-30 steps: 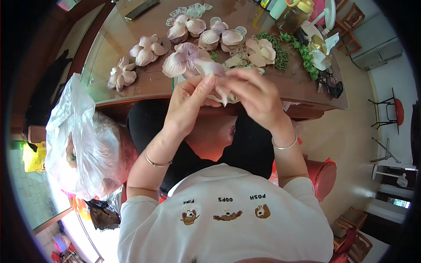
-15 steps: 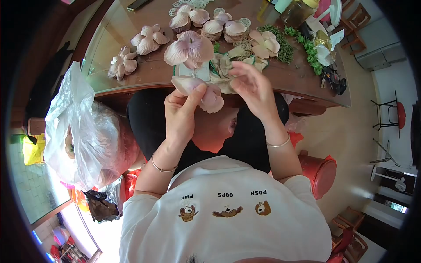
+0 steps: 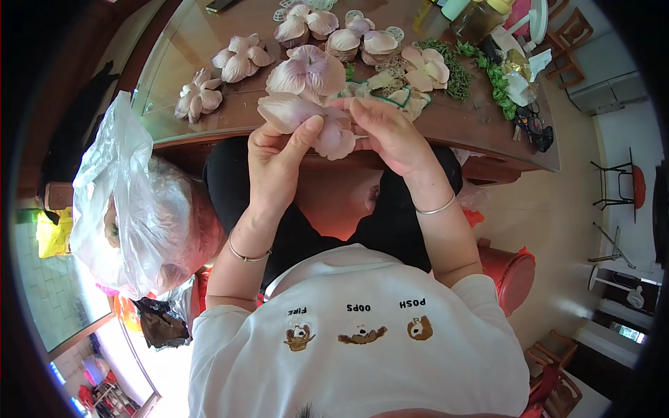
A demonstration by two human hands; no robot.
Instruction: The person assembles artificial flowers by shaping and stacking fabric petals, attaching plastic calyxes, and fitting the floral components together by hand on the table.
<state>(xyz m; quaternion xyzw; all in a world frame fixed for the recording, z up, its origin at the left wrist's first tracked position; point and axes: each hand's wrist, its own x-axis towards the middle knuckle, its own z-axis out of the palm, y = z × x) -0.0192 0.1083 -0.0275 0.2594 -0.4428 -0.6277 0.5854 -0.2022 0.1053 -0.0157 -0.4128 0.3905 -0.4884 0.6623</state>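
Note:
My left hand (image 3: 275,164) is closed on a pale pink-lilac artificial flower petal piece (image 3: 293,115), its thumb pressed on top. My right hand (image 3: 394,136) meets the right side of the same piece, with the thumb stretched along the upper edge and some fingertips hidden behind it. Just beyond the piece lies a large lilac-centred flower (image 3: 306,73) on the table. Past it are stacked petals (image 3: 343,45) and another petal cluster (image 3: 306,24). Two five-petalled flowers, one nearer (image 3: 198,95) and one farther (image 3: 242,58), lie to the left.
Under my hands runs the front edge of a brown glass-topped table (image 3: 237,111). Green leaf garlands (image 3: 496,87), a cream flower (image 3: 425,68) and a jar (image 3: 481,21) stand on the right. A large plastic bag (image 3: 132,209) is at my left, a red bucket (image 3: 514,275) at my right.
Both hands have moved up towards the table with the petal piece. My right hand has come left, from apart to touching it.

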